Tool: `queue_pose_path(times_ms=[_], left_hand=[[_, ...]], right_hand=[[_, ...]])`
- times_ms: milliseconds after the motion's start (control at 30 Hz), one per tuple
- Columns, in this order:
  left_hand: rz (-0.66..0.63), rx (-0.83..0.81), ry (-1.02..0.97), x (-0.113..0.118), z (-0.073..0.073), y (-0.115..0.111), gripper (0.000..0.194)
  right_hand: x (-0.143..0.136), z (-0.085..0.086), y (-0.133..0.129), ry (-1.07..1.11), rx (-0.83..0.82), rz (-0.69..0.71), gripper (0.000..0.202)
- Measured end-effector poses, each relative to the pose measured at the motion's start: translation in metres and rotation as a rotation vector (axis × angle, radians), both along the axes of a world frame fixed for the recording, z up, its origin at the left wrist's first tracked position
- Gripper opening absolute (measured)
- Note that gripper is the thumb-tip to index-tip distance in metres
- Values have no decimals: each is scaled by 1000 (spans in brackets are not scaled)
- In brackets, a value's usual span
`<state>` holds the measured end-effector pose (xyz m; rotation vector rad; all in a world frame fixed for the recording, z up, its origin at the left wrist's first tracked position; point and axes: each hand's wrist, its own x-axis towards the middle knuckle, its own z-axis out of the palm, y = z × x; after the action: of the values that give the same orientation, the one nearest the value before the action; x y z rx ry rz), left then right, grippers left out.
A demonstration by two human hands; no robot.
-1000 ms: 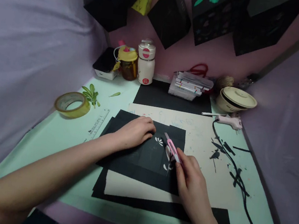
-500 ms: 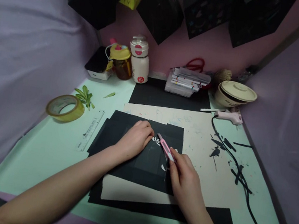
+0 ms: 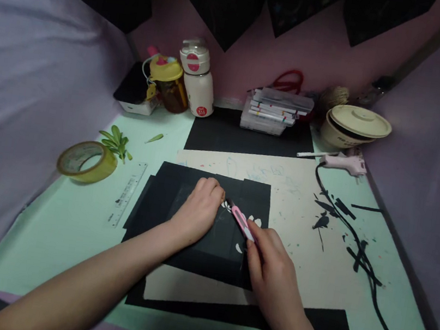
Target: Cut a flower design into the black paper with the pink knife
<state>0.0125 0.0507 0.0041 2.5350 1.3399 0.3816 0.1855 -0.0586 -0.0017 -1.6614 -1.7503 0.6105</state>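
Observation:
My right hand [image 3: 272, 258] is closed round a pink utility knife [image 3: 241, 222], its tip pointing up and left at small white petal shapes [image 3: 227, 206] on the black paper [image 3: 198, 258]. My left hand [image 3: 199, 209] lies on that paper with fingers curled, pressing it down just left of the knife tip; its fingertips are partly hidden. More white shapes [image 3: 255, 221] show beside the knife, and a single white crescent [image 3: 239, 248] is below it. I cannot tell whether these are cut-outs or loose pieces.
Clear tape [image 3: 64, 161], green leaves [image 3: 116, 143] and a ruler [image 3: 128, 195] lie left. Behind stand a white bottle [image 3: 198, 93], a yellow-lidded cup [image 3: 169, 86], boxed markers [image 3: 273, 112] and a lidded bowl [image 3: 352, 132]. Right are a glue gun [image 3: 344, 162], its cord and black scraps [image 3: 321, 220].
The camera view has tilted and shifted slightly. The knife tip has moved a little down and left over the petal shapes, and more white shapes show beside it. My left hand stays on the paper.

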Motion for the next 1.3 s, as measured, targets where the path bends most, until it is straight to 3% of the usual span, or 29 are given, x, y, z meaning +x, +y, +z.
queue_pose_path(times_ms=[367,1033,1300], left_hand=[[20,7,-73,-7,2,4,13],[71,-59,-200,-11,0,4,12],[78,-58,-203,-11,-1,4,10]], right_hand=[[1,2,-1,12,31,-3,36],[-9,-5,-9,-112,283,85,37],[-11,-9,-9,-132,276,95,39]])
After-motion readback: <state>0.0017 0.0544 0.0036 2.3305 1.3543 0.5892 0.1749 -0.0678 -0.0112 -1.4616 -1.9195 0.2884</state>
